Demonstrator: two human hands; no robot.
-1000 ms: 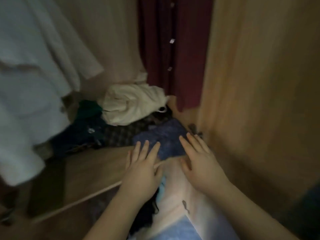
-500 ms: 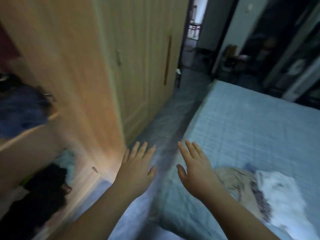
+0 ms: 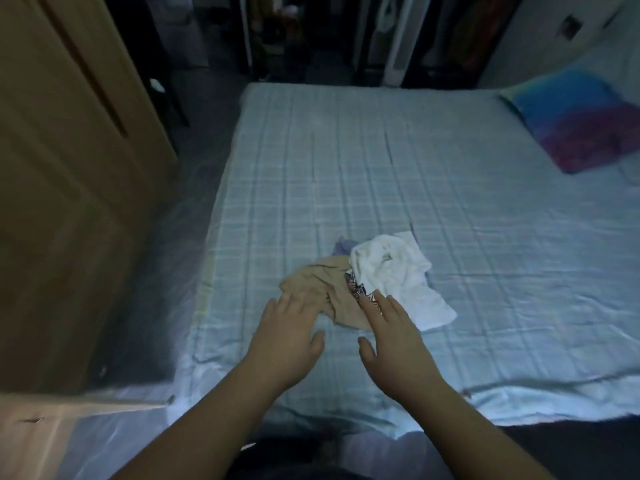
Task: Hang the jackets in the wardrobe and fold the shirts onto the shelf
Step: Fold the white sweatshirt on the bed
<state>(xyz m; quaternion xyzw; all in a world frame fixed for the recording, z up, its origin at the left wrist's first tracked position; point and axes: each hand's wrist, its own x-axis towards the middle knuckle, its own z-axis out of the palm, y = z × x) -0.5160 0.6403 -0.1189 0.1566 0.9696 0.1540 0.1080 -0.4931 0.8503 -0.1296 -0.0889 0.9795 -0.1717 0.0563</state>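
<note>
A small heap of clothes lies on the bed (image 3: pixel 415 174): a crumpled tan garment (image 3: pixel 322 285), a white garment (image 3: pixel 391 268) beside it on the right, and a bit of purple cloth (image 3: pixel 343 245) behind. A dark patterned piece shows between the tan and the white. My left hand (image 3: pixel 285 336) reaches flat toward the tan garment, fingers straight, its fingertips over the tan edge. My right hand (image 3: pixel 391 337) is stretched out beside it, its fingertips at the patterned piece. Neither hand holds anything.
The wooden wardrobe door (image 3: pixel 69 202) stands at the left, with a narrow strip of floor between it and the bed. A blue and purple pillow (image 3: pixel 581 123) lies at the bed's far right. Dark furniture fills the back of the room.
My view has swung from the wardrobe shelf rightward to the bed. Both hands, still flat and holding nothing, have come over the heap of clothes.
</note>
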